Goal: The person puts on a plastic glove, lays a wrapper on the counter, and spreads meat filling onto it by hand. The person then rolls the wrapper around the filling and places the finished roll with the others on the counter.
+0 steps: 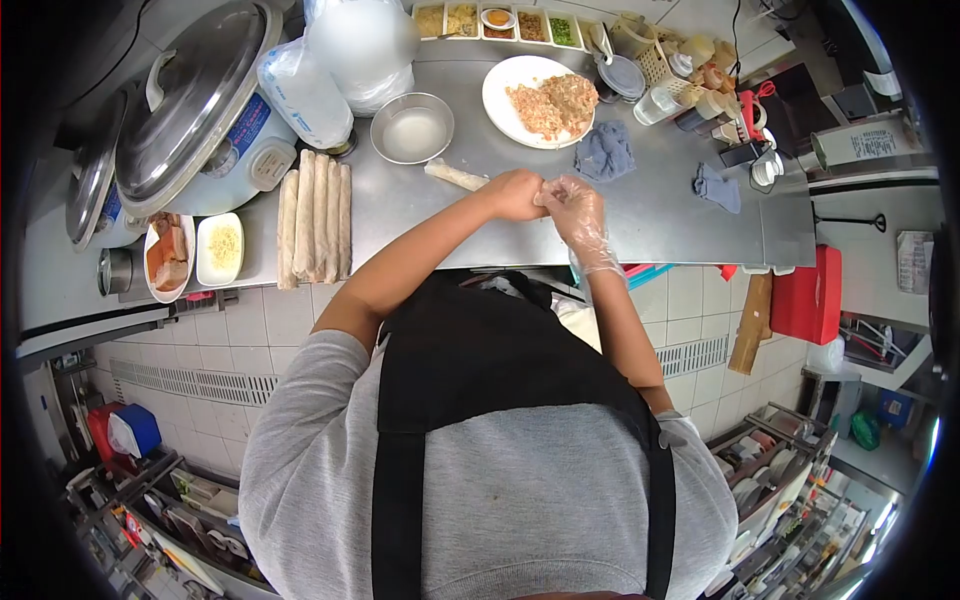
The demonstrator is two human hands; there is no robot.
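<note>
My bare left hand (516, 195) is closed above the steel counter, its fingertips touching my right hand (577, 212). A loose, clear plastic glove covers the right hand, whose fingers are curled in against the left. Whatever lies between the fingers is hidden. One pale wrapped roll (452, 175) shows just beyond my left hand; its near end is covered by that hand. Behind my hands stands a white oval plate (497, 98) with a mound of pinkish minced filling (548, 106). Several similar long rolls (316, 215) are stacked at the left.
A round metal bowl (412, 128) sits near plastic-wrapped goods (360, 55). Blue cloths (605, 152) lie right of the plate, before bottles and a basket (672, 72). Large lidded cookers (200, 110) and a white dish (220, 250) occupy the left. Ingredient trays (497, 24) line the back.
</note>
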